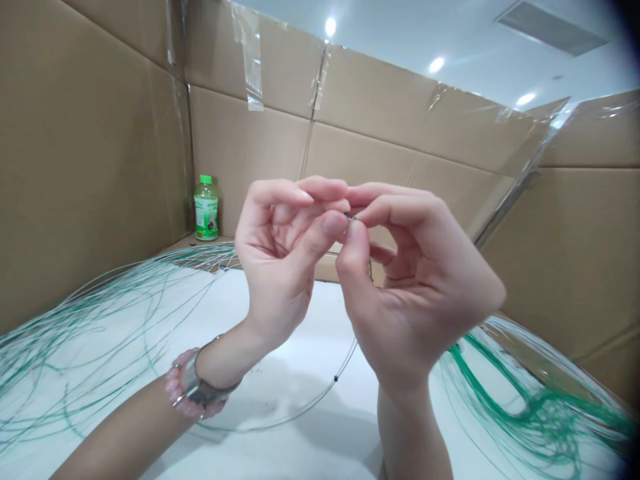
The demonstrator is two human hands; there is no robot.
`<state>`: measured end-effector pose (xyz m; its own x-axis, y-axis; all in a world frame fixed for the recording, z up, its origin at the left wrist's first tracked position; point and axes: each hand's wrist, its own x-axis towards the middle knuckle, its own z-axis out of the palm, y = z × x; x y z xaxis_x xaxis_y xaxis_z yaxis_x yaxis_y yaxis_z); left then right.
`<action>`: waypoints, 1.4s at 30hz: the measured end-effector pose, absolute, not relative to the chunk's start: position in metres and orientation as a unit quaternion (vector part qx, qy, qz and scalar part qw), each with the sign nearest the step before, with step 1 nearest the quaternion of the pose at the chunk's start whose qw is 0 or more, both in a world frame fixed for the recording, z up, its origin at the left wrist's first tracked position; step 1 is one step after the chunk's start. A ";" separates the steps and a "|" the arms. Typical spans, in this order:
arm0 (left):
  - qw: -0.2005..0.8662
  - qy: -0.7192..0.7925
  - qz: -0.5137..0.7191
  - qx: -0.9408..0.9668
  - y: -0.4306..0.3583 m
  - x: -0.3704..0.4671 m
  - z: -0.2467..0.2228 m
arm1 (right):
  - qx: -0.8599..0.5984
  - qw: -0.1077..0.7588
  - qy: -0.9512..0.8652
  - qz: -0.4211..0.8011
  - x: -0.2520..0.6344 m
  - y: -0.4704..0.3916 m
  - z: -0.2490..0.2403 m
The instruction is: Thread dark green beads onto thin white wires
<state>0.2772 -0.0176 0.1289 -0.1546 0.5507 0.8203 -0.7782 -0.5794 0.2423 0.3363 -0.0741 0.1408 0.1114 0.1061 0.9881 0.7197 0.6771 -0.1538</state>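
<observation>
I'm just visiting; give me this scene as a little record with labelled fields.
Hands: left hand and right hand, fingertips pinching a tiny green piece, shape unclear
Left side: loose green-and-white strands
Right side: green bundle
Surface: white tabletop
Back corner: upright green bottle
Walls: taped cardboard
Worn: pink beads and silver bangle, left wrist

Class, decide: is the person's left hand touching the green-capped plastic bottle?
Apart. The head view shows a strip of brown cardboard wall between the left hand and the bottle, which stands farther back.
</observation>
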 end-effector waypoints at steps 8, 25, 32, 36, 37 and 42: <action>0.494 -0.173 0.723 0.452 -0.017 0.278 0.128 | -0.329 0.659 -0.637 -0.228 0.337 -0.075 0.140; 0.462 -0.122 0.702 0.528 -0.009 0.271 0.130 | -0.343 0.646 -0.653 -0.196 0.351 -0.079 0.142; 0.516 -0.135 0.636 0.558 -0.001 0.271 0.132 | -0.283 0.682 -0.655 -0.163 0.353 -0.073 0.145; 0.519 -0.125 0.600 0.596 0.005 0.267 0.134 | -0.260 0.700 -0.648 -0.154 0.355 -0.069 0.143; 0.513 -0.129 0.595 0.604 0.006 0.265 0.134 | -0.251 0.704 -0.647 -0.149 0.356 -0.069 0.143; 0.458 -0.132 0.594 0.648 0.007 0.260 0.136 | -0.227 0.709 -0.650 -0.151 0.357 -0.071 0.144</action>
